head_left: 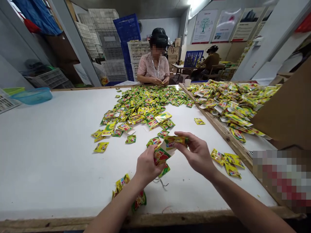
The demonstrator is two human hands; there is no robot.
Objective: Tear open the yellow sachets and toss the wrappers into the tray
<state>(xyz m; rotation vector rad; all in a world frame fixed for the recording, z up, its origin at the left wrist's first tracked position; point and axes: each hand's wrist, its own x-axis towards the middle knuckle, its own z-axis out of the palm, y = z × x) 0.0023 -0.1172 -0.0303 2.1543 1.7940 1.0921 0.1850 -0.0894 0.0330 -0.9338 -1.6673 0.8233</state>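
My left hand (148,164) is closed around a small green-and-yellow carton (161,155) with red fruit printed on it; its white flap stands open toward the right. Between the thumb and fingers of my right hand (196,152) are small candy packets (175,141), held at the mouth of the carton; how many I cannot tell. Just beyond my hands lie loose green packets (163,133) on the white table. More yellow and green packets (122,182) lie beside my left forearm, partly hidden by it.
A heap of packets (145,100) covers the table's far middle. Behind a wooden strip (218,127) on the right are piled cartons (233,103). Several yellow packets (232,165) lie right of my forearm. A person (153,64) sits opposite, hands together. A blue basin (32,96) stands far left.
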